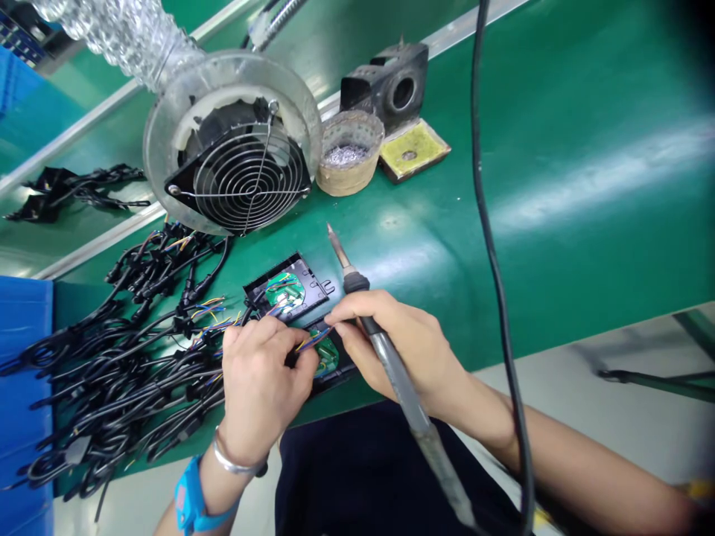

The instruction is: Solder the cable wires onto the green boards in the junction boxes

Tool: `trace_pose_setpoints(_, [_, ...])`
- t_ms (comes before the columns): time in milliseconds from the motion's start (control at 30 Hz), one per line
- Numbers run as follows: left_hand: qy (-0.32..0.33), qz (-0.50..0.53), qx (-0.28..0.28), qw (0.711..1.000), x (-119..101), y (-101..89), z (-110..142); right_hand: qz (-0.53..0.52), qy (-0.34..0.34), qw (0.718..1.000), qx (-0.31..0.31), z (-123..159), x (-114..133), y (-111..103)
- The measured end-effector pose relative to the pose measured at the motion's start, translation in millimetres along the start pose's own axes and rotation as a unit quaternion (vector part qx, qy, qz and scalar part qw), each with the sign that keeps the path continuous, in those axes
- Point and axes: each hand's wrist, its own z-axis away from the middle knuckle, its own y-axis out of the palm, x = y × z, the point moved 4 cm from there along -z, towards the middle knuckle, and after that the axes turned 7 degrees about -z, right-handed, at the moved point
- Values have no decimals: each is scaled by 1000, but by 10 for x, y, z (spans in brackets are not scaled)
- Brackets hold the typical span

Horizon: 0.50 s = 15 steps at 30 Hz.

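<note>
At the lower centre of the frame, my left hand [265, 372] is curled nearly closed, pinching thin coloured wires [313, 341] over the nearer green board [328, 357]. My right hand [399, 342] is partly closed around the soldering iron [391, 365], its thumb and forefinger almost meeting at the wire ends. The other board [284, 292] sits in its black casing [272, 272], just above. With my right hand shared between iron and wires, I could lose the fine strands, or a wrist roll could swing the tip, perhaps hot, onto plastic or skin. The black cord [485, 223], crossing my right forearm, could snag and tug me off line.
</note>
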Motion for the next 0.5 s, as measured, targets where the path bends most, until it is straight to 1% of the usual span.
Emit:
trace_pose_setpoints(133, [1,10,2,1000,6,2,11,-17,13,1000,15,-8,76,-31])
trace_pose_setpoints(233, [6,26,-1,1000,11,-6,16,-19,-13,1000,13,2,161,-41])
trace_pose_setpoints(300, [12,42,-21,999,9,-34,22,-24,-22,999,7,6,188,-47])
trace_pose_setpoints(367, [31,59,-52,996,-6,-76,32,-41,-28,999,7,10,193,-48])
trace_pose_setpoints(433, [57,73,-79,993,-24,-114,45,-68,-55,996,5,14,191,-51])
trace_pose_setpoints(500, [73,82,-92,990,-31,-134,56,-89,-89,992,-5,16,172,-52])
